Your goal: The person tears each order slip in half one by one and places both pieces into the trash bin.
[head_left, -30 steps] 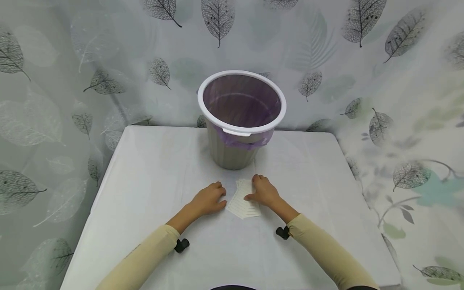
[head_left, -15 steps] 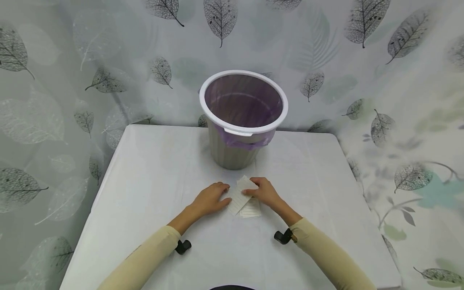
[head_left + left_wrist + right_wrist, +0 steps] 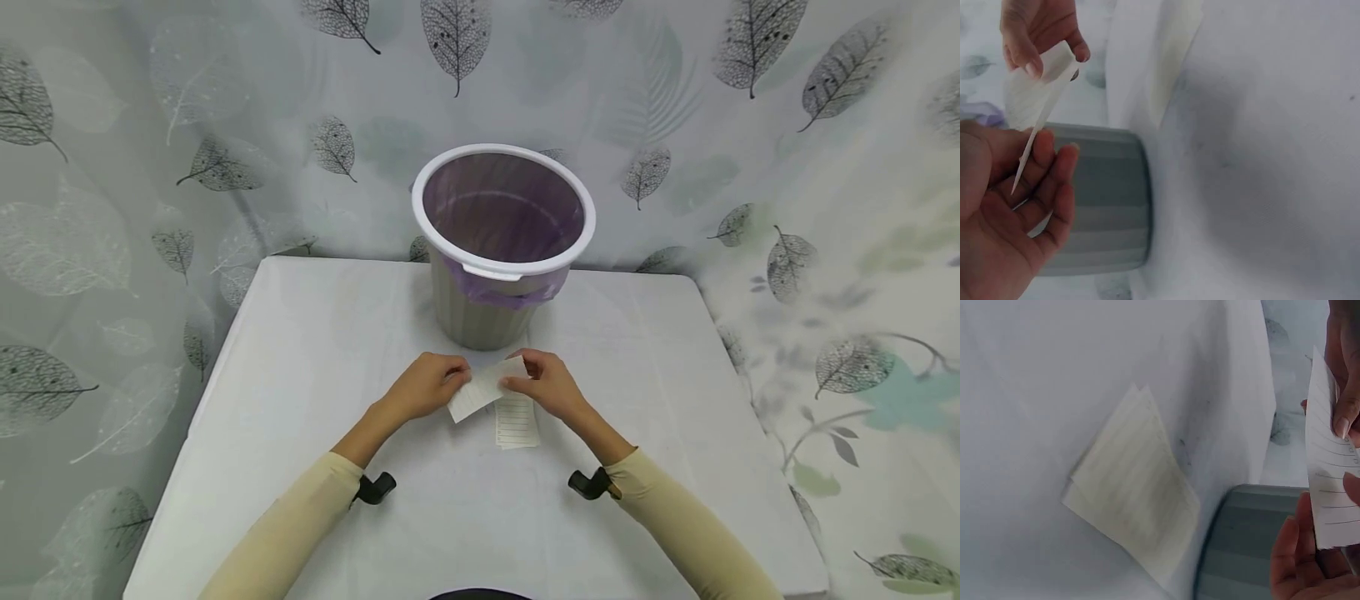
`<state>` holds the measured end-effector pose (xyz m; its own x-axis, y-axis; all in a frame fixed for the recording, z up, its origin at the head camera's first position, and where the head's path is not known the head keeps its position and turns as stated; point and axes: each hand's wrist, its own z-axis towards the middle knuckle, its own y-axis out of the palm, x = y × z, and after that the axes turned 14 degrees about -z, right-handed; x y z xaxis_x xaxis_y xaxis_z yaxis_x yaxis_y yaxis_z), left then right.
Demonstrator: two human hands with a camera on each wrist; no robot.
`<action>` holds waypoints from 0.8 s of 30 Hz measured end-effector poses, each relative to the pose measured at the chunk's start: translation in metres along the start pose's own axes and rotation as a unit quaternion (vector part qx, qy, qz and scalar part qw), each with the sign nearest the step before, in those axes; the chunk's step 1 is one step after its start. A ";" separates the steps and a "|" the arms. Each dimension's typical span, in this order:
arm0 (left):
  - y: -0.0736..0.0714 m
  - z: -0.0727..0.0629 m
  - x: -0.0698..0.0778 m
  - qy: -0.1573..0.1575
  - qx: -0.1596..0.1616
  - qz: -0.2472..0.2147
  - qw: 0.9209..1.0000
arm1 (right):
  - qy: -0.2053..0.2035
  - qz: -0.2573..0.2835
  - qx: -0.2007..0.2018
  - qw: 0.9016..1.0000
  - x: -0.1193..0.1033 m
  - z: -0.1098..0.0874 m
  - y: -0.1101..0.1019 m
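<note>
Lined paper slip (image 3: 482,390) raised between left fingers (image 3: 1063,165) and right fingers (image 3: 535,358), both closed, pinching it; other slips (image 3: 517,423) below.

Clock centred on held lined paper sheet (image 3: 472,395): one. Loose lined sheets (image 3: 516,427), between 4 and 5 o'clock: at least two, overlapping, exact count hidden. Hands: two; left hand (image 3: 426,385) at 9, right hand (image 3: 555,387) at 3. Sleeves (image 3: 288,521): two, at 8 and 4. Black wrist devices (image 3: 377,488): two, between 7 and 8, and just past 4. Trash bin (image 3: 474,312) at 12: one; purple liner (image 3: 510,292): one. Tabletop (image 3: 337,333): one. Leaf prints (image 3: 456,37): many, some too faint to count.
</note>
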<state>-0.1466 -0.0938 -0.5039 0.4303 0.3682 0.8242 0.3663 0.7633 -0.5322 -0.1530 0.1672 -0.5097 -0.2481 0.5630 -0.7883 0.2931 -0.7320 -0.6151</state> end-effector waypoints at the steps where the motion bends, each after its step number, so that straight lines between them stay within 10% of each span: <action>1: -0.004 0.001 0.003 0.003 -0.006 0.009 1.000 | -0.015 -0.003 0.002 1.000 -0.003 0.001 -0.002; 24: -0.029 0.013 0.036 0.096 -0.052 0.097 0.989 | -0.179 -0.119 0.030 0.976 -0.050 0.018 -0.013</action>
<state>-0.1529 -0.0959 -0.4562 0.6454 0.3878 0.6581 0.3400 0.6257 -0.7021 -0.1608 0.1418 -0.4626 -0.6118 0.5580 -0.5607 0.1359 -0.6241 -0.7695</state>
